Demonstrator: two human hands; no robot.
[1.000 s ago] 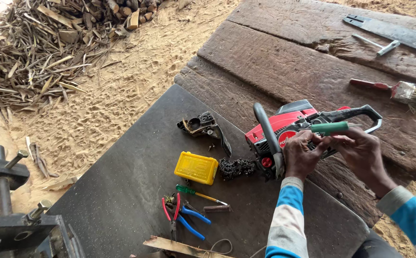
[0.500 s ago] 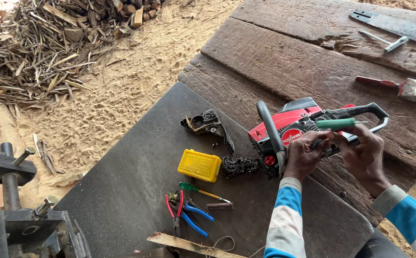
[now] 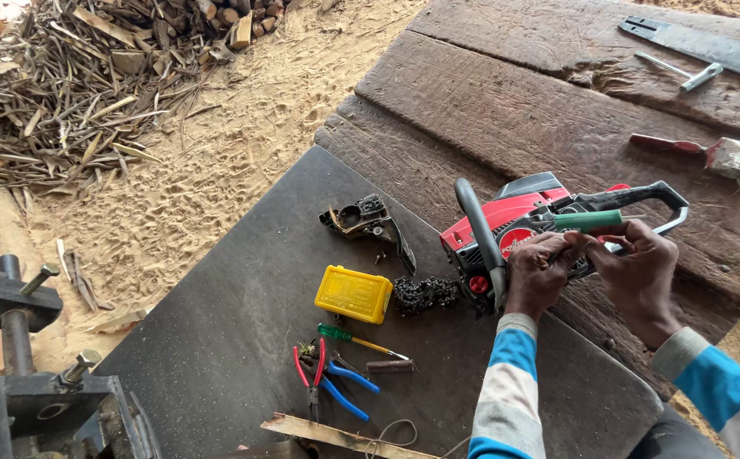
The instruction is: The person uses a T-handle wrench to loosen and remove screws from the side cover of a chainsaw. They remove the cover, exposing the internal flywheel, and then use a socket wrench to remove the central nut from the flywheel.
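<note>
Sandy ground strewn with wood scraps (image 3: 55,93) surrounds a dark counter (image 3: 242,340) that butts against heavy weathered planks (image 3: 523,110). From the head view, a red chainsaw body (image 3: 514,225) lies at the counter's far edge, partly on the planks, with its black front handle (image 3: 482,238) arching over it. Both hands work close together on top of the saw: the left hand (image 3: 538,274) presses on the housing beside the front handle, and the right hand (image 3: 637,272) is closed around a green-handled tool (image 3: 589,221) whose tip points at the saw body. What the tip engages is hidden by the fingers, so it may be a screw or a fitting.

The saw looks well stripped. A black side cover (image 3: 370,223) lies apart on the counter to the left, a coiled saw chain (image 3: 425,293) sits just beside the saw, and a long metal guide bar (image 3: 701,47) rests far off on the planks, near a T-shaped wrench (image 3: 683,72) and a paintbrush (image 3: 718,155). So bar, chain and cover are off, while work on the body itself appears unfinished.

Nearer the person lie a yellow box (image 3: 354,294), a small green screwdriver (image 3: 357,340) and red and blue pliers (image 3: 327,382). A metal vise (image 3: 21,374) stands at lower left.
</note>
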